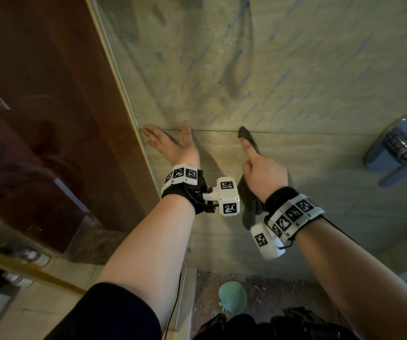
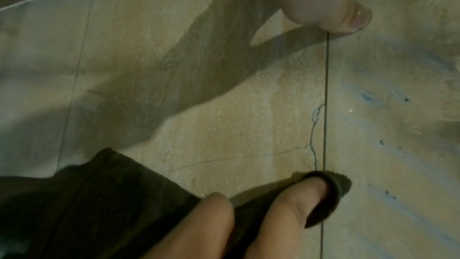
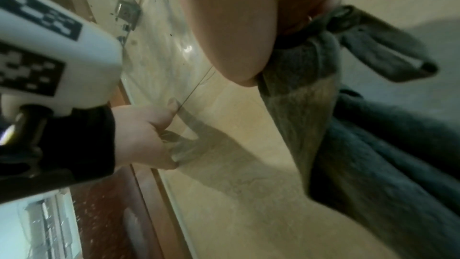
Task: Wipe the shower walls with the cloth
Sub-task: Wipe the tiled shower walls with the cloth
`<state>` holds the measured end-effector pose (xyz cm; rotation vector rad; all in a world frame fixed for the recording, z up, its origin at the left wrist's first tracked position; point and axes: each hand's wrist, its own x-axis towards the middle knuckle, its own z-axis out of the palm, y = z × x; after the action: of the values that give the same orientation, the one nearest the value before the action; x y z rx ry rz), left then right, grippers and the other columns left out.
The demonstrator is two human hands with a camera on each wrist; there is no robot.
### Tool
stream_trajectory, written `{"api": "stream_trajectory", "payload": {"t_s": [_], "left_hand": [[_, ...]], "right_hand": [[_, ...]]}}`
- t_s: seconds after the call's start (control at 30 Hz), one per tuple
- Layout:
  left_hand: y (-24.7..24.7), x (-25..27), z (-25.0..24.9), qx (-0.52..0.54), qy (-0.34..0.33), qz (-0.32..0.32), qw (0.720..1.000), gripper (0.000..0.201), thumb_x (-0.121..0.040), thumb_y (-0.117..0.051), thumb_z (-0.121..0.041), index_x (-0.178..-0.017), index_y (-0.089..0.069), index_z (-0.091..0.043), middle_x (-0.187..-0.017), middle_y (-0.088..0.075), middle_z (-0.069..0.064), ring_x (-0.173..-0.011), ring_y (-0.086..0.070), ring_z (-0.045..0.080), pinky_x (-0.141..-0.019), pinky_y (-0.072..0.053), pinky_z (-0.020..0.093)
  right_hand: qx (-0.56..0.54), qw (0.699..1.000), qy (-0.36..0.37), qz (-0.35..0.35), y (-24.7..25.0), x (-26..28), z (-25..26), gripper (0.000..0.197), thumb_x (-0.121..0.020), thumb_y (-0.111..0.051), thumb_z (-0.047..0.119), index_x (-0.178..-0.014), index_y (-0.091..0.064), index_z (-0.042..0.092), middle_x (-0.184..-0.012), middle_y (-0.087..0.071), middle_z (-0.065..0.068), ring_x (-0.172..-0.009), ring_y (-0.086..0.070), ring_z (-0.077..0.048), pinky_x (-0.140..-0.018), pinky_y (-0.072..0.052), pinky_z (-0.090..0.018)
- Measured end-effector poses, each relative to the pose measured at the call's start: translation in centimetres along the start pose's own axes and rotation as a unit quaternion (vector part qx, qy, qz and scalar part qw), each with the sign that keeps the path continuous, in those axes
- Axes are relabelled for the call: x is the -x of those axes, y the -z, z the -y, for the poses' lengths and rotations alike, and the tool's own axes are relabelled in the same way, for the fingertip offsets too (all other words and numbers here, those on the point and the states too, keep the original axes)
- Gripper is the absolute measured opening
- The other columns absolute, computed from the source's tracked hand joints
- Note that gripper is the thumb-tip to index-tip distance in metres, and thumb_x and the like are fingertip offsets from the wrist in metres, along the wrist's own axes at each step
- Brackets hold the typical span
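The beige stone shower wall (image 1: pixel 320 69) carries blue streaks above a grout line. My right hand (image 1: pixel 259 165) grips a dark grey cloth (image 1: pixel 249 207) and pushes a fold of it against the wall at that line with its outstretched index finger; the rest of the cloth hangs below the wrist. The left wrist view shows the cloth (image 2: pixel 99 204) wrapped over that fingertip (image 2: pixel 298 200). My left hand (image 1: pixel 170 143) lies flat on the wall with its fingers spread, beside the glass panel's edge. The right wrist view shows the left hand (image 3: pixel 149 131) pressing the wall and the cloth (image 3: pixel 373 155) hanging.
A glass panel (image 1: pixel 124 94) stands at the left, with a brown wooden door (image 1: pixel 38 94) behind it. A chrome tap handle (image 1: pixel 398 146) juts from the wall at the right. A pale green object (image 1: pixel 232 296) lies on the speckled floor below.
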<state>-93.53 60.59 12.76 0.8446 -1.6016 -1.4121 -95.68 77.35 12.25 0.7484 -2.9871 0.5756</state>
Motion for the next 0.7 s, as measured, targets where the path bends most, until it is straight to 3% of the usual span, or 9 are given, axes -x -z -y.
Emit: {"api": "stream_trajectory", "payload": {"t_s": [0.17,0.27,0.33,0.53,0.7], "left_hand": [[0.1,-0.1,0.0,0.004,0.003,0.003,1.000,0.095,-0.093,-0.058,-0.041,-0.153,0.008,-0.011,-0.161,0.017,0.003,-0.148,0.014,0.025,-0.117,0.002,0.036],[0.0,-0.1,0.0,0.005,0.000,0.000,1.000,0.095,-0.093,-0.059,-0.040,-0.153,0.007,-0.011,-0.161,0.016,0.003,-0.148,0.013,0.026,-0.117,0.001,0.037],[0.0,-0.1,0.1,0.006,-0.001,-0.003,1.000,0.095,-0.093,-0.059,-0.041,-0.153,0.007,-0.011,-0.161,0.016,0.003,-0.148,0.013,0.026,-0.117,0.001,0.037],[0.0,-0.1,0.2,0.009,-0.001,-0.003,1.000,0.095,-0.093,-0.059,-0.041,-0.153,0.007,-0.012,-0.161,0.016,0.002,-0.148,0.013,0.024,-0.117,0.001,0.036],[-0.1,-0.1,0.2,0.014,-0.006,-0.009,1.000,0.094,-0.093,-0.060,-0.039,-0.153,0.006,-0.011,-0.162,0.015,0.003,-0.148,0.012,0.025,-0.116,0.000,0.034]], "right_hand": [[-0.036,0.994,-0.060,-0.082,0.8,0.1,-1.2,0.060,-0.100,-0.033,0.024,-0.153,-0.007,0.035,-0.063,-0.043,0.002,-0.053,-0.040,-0.013,-0.059,-0.035,-0.031],[-0.033,0.998,-0.030,-0.049,0.8,-0.1,-0.6,0.060,-0.100,-0.034,0.024,-0.152,-0.006,0.036,-0.068,-0.052,-0.001,-0.057,-0.049,-0.017,-0.058,-0.039,-0.031],[0.000,1.000,0.000,-0.025,0.7,-0.2,-0.3,0.059,-0.100,-0.033,0.024,-0.152,-0.008,0.039,-0.067,-0.049,0.001,-0.058,-0.050,-0.017,-0.057,-0.039,-0.029],[-0.059,0.993,-0.055,-0.086,1.0,-0.1,-0.5,0.059,-0.100,-0.033,0.025,-0.152,-0.007,0.037,-0.067,-0.050,-0.001,-0.062,-0.055,-0.021,-0.062,-0.050,-0.036],[-0.032,0.999,0.003,-0.040,0.8,-0.4,-0.1,0.060,-0.100,-0.034,0.025,-0.152,-0.008,0.038,-0.070,-0.053,-0.001,-0.058,-0.051,-0.017,-0.057,-0.043,-0.031]]}}
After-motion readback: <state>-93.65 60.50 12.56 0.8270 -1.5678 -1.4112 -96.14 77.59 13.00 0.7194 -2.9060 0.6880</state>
